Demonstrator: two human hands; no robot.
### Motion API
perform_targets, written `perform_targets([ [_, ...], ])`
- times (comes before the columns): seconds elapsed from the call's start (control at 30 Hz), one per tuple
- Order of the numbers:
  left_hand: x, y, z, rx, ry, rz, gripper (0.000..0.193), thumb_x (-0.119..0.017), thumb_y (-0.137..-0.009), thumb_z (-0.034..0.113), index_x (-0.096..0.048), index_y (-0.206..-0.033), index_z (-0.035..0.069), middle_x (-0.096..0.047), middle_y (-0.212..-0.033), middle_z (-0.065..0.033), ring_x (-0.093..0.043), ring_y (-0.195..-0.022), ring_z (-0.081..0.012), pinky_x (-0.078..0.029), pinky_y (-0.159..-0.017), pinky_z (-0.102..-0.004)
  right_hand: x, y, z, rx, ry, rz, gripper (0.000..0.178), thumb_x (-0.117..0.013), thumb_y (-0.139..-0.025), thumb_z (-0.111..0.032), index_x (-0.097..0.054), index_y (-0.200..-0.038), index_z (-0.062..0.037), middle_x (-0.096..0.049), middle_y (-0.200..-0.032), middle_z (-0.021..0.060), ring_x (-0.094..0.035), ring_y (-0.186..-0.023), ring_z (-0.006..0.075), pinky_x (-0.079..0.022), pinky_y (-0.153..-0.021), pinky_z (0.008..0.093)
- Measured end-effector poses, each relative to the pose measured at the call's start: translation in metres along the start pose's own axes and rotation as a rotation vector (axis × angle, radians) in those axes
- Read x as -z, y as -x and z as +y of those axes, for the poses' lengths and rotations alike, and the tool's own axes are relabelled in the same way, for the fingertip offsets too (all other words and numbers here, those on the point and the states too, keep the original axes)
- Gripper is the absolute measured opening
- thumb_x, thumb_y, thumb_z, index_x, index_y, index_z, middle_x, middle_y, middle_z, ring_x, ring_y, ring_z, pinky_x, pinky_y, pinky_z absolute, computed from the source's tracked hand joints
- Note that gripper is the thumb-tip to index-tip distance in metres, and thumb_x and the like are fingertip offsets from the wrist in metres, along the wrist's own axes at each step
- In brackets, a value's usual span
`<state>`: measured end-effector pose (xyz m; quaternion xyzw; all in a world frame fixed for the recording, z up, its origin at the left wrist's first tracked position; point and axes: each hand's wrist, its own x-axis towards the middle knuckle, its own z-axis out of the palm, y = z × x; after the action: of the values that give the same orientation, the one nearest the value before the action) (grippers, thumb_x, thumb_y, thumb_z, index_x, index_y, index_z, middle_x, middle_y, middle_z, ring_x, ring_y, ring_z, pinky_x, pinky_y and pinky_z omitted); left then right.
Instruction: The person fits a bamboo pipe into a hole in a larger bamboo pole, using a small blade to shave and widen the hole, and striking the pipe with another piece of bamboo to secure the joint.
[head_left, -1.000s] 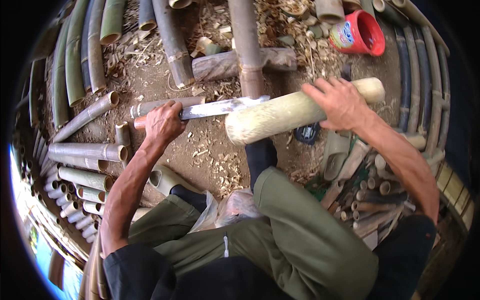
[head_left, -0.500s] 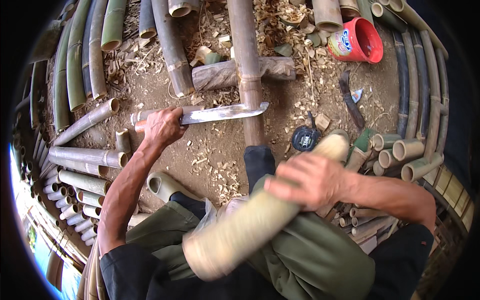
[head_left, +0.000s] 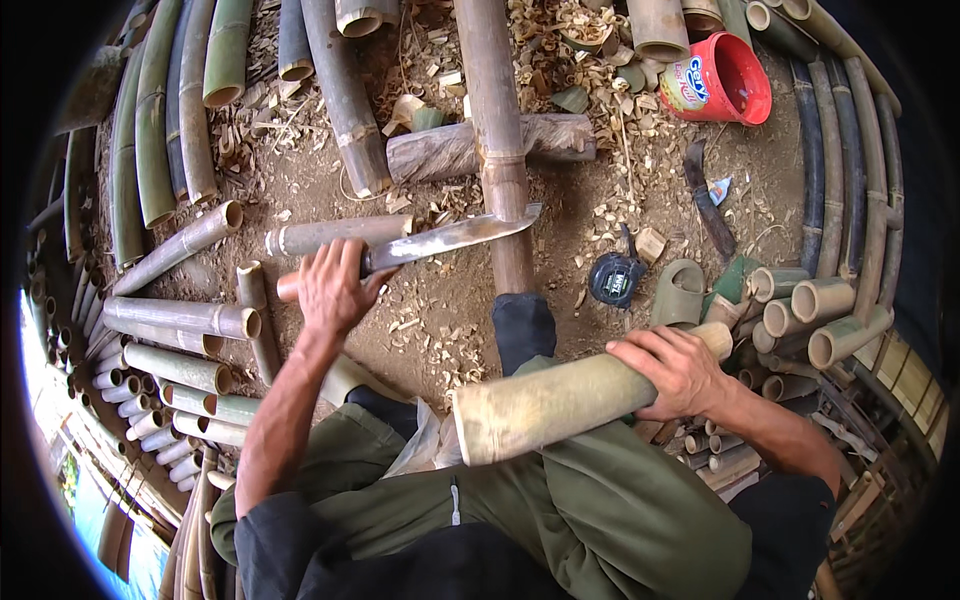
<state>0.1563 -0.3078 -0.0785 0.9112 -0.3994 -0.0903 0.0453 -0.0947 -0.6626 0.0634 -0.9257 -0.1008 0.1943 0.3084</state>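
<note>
My left hand [head_left: 334,290] is closed round the handle of a machete [head_left: 450,238]. Its long, stained blade points right, and the tip lies over an upright-running bamboo pole [head_left: 497,130]; whether it touches cannot be told. A dark-socked foot [head_left: 524,330] is at the pole's near end. On my right, a pale, thick, club-shaped wooden mallet [head_left: 555,405] lies across my raised thigh. My right hand [head_left: 672,372] grips it near its narrow end, fingers over the top. The mallet's broad end faces left.
Under the pole lies a short rough log [head_left: 430,152]. A tape measure [head_left: 615,278], a curved blade [head_left: 708,200] and a green clog [head_left: 678,293] lie right of it. A red bucket [head_left: 716,82] sits far right. Cut bamboo [head_left: 180,318] is stacked left; wood chips litter the ground.
The mallet has swung from a steep slant to a flatter one, its broad end rising rightward. My right hand shifted right. My left hand moved slightly right and down, tilting the machete more.
</note>
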Motion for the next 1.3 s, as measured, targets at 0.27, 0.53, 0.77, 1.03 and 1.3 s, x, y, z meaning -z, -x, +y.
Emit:
perform_targets([
  [0.27,0.050,-0.108,-0.061,0.199,0.362,-0.364,0.091,-0.042,-0.076,0.090,-0.076,-0.087,0.006,-0.054,-0.052,-0.0027,-0.051,-0.047,-0.0133,-0.042,-0.045,-0.0350,0.026,0.013,0.016,-0.494,-0.430,0.207,0.089,-0.083,-0.063,-0.024,-0.042,-0.137,0.0048,-0.060,-0.120,0.0210,-0.063,-0.108,0.0293,-0.048,-0.096,0.0373],
  [0.53,0.059,-0.118,-0.053,0.103,0.059,-0.511,0.080,-0.045,-0.081,0.084,-0.071,-0.070,0.009,-0.046,-0.046,-0.0037,-0.048,-0.046,-0.0199,-0.034,-0.048,-0.0403,0.069,-0.010,0.019,-0.640,-0.756,0.419,0.085,-0.076,-0.069,-0.024,-0.039,-0.139,0.0050,-0.057,-0.124,0.0151,-0.055,-0.113,0.0222,-0.041,-0.101,0.0348],
  [0.77,0.059,-0.112,-0.049,0.065,0.039,-0.491,0.078,-0.048,-0.082,0.082,-0.071,-0.071,0.009,-0.043,-0.045,-0.0030,-0.046,-0.045,-0.0195,-0.036,-0.048,-0.0398,0.075,-0.038,0.010,-0.535,-0.798,0.461,0.084,-0.075,-0.070,-0.022,-0.037,-0.140,0.0059,-0.056,-0.126,0.0156,-0.055,-0.115,0.0211,-0.041,-0.101,0.0347],
  [1.03,0.051,-0.118,-0.046,0.082,0.074,-0.561,0.078,-0.050,-0.083,0.080,-0.077,-0.085,0.006,-0.052,-0.049,-0.0060,-0.053,-0.047,-0.0218,-0.040,-0.050,-0.0415,0.021,-0.081,0.032,-0.408,-0.246,0.318,0.095,-0.079,-0.071,-0.021,-0.029,-0.149,-0.0021,-0.057,-0.127,0.0276,-0.060,-0.117,0.0351,-0.046,-0.102,0.0419],
  [1.3,0.042,-0.122,-0.051,0.060,0.059,-0.639,0.076,-0.050,-0.082,0.081,-0.079,-0.097,0.012,-0.049,-0.047,-0.0012,-0.045,-0.041,-0.0131,-0.037,-0.043,-0.0362,0.031,-0.098,0.035,-0.092,-0.345,0.919,0.069,-0.074,-0.078,-0.028,-0.043,-0.131,0.0029,-0.060,-0.114,0.0189,-0.062,-0.100,0.0256,-0.053,-0.085,0.0371],
])
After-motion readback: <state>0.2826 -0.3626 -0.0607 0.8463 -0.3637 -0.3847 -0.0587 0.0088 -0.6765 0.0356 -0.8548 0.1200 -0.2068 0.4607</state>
